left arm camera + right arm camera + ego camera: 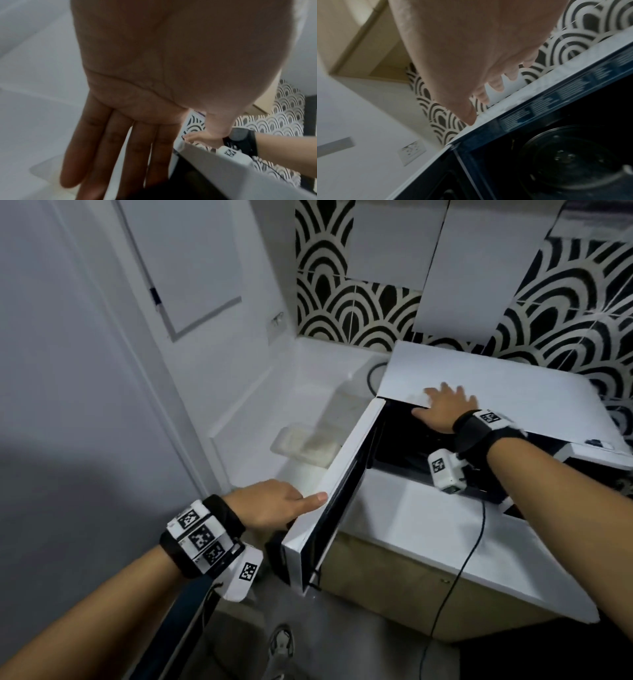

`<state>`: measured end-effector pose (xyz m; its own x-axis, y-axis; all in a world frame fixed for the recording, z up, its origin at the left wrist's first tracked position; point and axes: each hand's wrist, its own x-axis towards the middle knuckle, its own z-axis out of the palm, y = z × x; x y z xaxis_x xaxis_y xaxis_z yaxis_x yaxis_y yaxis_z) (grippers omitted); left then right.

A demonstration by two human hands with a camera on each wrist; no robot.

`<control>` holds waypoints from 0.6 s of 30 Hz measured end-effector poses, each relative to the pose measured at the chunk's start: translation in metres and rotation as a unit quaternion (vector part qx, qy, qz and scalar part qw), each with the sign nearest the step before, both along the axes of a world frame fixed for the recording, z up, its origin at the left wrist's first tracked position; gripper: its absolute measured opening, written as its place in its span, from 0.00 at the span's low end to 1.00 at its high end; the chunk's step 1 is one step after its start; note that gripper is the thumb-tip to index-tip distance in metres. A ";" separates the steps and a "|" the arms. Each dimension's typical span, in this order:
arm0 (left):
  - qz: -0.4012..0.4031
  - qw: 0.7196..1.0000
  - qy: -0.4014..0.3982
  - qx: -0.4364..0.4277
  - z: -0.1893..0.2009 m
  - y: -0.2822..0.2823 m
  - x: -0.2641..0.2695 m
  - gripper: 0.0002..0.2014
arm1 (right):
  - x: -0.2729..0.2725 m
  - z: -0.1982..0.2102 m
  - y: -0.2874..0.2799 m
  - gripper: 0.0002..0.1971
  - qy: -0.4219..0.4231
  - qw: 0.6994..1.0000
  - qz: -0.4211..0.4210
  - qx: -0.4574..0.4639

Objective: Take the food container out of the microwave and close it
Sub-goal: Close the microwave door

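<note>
Food container (306, 444) sits out on the counter (310, 378) — I've only the microwave door (337, 481) left, left hand (270, 503) flat-fingered against it, right hand (442, 407) spread on top.

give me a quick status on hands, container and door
Left hand open on door; right hand flat on microwave. Container out on counter. Door ajar.

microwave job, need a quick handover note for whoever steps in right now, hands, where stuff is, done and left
Left hand: open, fingers straight against the outer face of the microwave door, which stands wide open.
Right hand: open, flat on the front edge of the microwave top.
Food container: on the white counter left of the door, out of the oven; the turntable is bare.
Done: container removed.
Left: swing the door shut.
</note>
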<state>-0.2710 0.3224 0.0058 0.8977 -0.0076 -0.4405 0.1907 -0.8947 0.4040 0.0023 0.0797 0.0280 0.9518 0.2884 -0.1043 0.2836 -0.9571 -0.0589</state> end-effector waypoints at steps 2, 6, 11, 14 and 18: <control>0.012 0.999 0.020 0.032 0.001 -0.015 -0.008 0.38 | 0.009 -0.003 -0.020 0.37 0.014 1.000 -0.027 -0.001; 0.001 0.997 0.027 0.076 -0.001 -0.040 -0.018 0.38 | -0.003 -0.016 -0.040 0.36 0.047 0.999 -0.021 0.006; -0.035 0.998 0.042 0.026 -0.009 -0.074 -0.016 0.36 | -0.013 -0.022 -0.063 0.36 0.037 0.999 -0.025 -0.002; -0.061 0.997 0.039 0.003 -0.012 -0.099 -0.009 0.36 | -0.009 -0.020 -0.088 0.37 0.033 0.997 -0.068 0.013; -0.095 0.993 0.064 -0.028 -0.017 -0.140 0.001 0.38 | 0.001 -0.018 -0.128 0.36 0.032 0.993 -0.113 0.025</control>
<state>-0.2705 0.1822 -0.0112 0.8148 -0.1991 -0.5445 0.0738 -0.8960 0.4379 0.0030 -0.0486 0.0104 0.9847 0.0737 -0.1580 0.0551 -0.9914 -0.1188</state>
